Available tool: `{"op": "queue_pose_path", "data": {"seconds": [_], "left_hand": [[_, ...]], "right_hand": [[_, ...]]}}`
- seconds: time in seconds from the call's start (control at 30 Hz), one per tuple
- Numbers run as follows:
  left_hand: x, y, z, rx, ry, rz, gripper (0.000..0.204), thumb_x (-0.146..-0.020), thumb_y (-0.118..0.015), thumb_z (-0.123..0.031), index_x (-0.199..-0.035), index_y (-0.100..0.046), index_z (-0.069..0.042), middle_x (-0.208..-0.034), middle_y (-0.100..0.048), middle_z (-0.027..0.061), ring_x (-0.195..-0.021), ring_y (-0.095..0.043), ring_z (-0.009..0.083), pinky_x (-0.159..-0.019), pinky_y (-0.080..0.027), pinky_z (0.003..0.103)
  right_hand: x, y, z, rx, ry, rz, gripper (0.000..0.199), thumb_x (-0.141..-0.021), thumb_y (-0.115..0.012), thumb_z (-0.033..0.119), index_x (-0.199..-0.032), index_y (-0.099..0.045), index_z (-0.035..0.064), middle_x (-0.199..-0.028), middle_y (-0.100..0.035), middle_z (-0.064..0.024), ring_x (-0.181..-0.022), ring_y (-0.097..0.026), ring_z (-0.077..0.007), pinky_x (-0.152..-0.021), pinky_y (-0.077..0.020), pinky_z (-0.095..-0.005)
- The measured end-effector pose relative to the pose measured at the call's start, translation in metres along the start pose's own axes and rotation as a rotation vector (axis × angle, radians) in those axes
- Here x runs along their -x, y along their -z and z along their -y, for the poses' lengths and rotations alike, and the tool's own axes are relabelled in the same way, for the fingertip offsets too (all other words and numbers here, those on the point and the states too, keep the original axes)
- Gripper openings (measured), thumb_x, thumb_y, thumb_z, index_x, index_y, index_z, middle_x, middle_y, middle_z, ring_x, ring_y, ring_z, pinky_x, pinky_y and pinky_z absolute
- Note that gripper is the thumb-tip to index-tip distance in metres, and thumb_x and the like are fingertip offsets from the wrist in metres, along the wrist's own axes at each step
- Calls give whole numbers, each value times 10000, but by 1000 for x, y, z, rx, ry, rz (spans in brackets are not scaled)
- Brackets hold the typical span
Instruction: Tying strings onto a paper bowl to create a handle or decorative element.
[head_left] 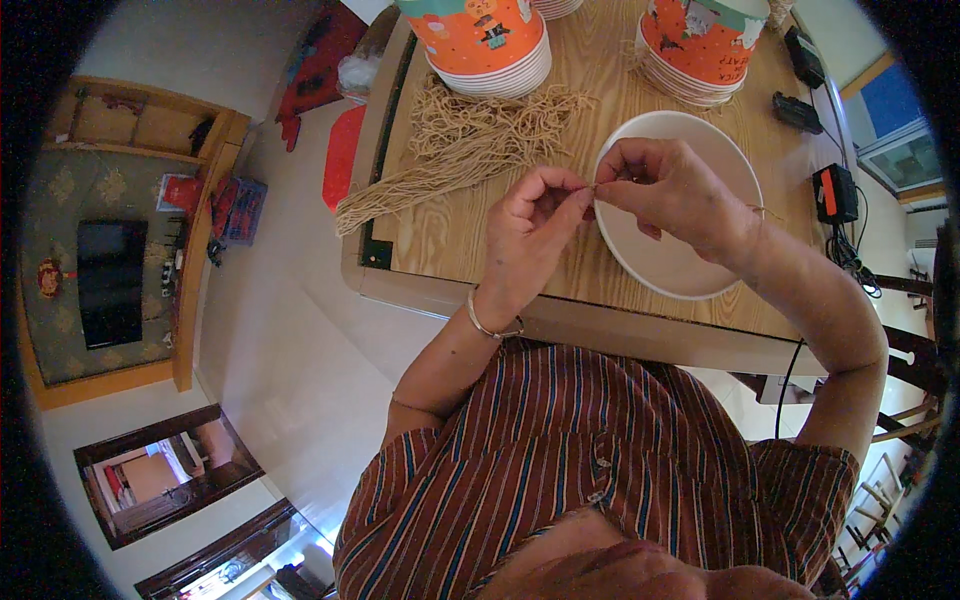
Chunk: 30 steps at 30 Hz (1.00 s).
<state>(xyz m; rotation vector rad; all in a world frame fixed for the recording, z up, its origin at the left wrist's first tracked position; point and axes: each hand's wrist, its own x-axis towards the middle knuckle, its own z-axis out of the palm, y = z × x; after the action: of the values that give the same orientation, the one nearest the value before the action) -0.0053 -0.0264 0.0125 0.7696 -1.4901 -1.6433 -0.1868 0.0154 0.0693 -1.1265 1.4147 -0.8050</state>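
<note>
Both the left hand (535, 225) and right hand (685, 190) pinch fingertip-tight — on what, I can't tell — near the white tub (640, 240), tan strands (450, 170) lying close, presumably for reach.

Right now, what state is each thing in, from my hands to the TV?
Left hand: grip pinched shut, contents too small to tell.
Right hand: grip pinched shut beside the left, likewise.
Round white bowl: open side up.
Tan cord bundle: tangled at one end, straighter at the other.
Left orange bucket stack: nested.
Right orange bucket stack: nested.
Wall TV: screen dark.
</note>
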Motion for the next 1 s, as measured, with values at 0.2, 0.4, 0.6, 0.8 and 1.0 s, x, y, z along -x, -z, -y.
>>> {"op": "queue_pose_path", "data": {"seconds": [0.2,0.4,0.6,0.8,1.0], "left_hand": [[-3,0,-3,15,18,11,80,-900,-633,-12,-976,-612,-22,-859,-635,-4,-766,-612,55,-667,-494,200],[-1,-1,-6,-72,-16,-3,81,-886,-639,3,-962,-615,-9,-870,-620,5,-753,-614,69,-684,-504,213],[-2,4,-7,-303,-92,-14,100,-848,-664,3,-938,-628,-22,-858,-616,16,-760,-609,86,-699,-508,240],[-3,4,-10,-336,-99,9,96,-849,-660,-1,-934,-627,-31,-856,-633,9,-766,-618,85,-680,-505,235],[-11,11,3,30,87,143,71,-893,-645,-30,-955,-618,-49,-825,-634,-13,-722,-619,61,-634,-489,197]], "right_hand": [[0,2,1,-4,-20,11,100,-892,-638,128,-922,-619,34,-701,-541,24,-525,-466,-27,-441,-374,-195],[1,1,1,14,9,0,98,-892,-639,132,-914,-620,39,-688,-533,32,-521,-464,-23,-446,-374,-192],[1,1,3,9,10,15,102,-891,-640,138,-914,-621,41,-677,-526,37,-520,-464,-23,-449,-375,-190],[1,5,5,-47,-35,40,113,-890,-636,142,-930,-631,36,-681,-532,37,-527,-473,-26,-457,-390,-189],[-1,7,-7,-12,81,4,177,-894,-641,212,-920,-667,38,-659,-567,14,-478,-463,-45,-423,-373,-223]]}}
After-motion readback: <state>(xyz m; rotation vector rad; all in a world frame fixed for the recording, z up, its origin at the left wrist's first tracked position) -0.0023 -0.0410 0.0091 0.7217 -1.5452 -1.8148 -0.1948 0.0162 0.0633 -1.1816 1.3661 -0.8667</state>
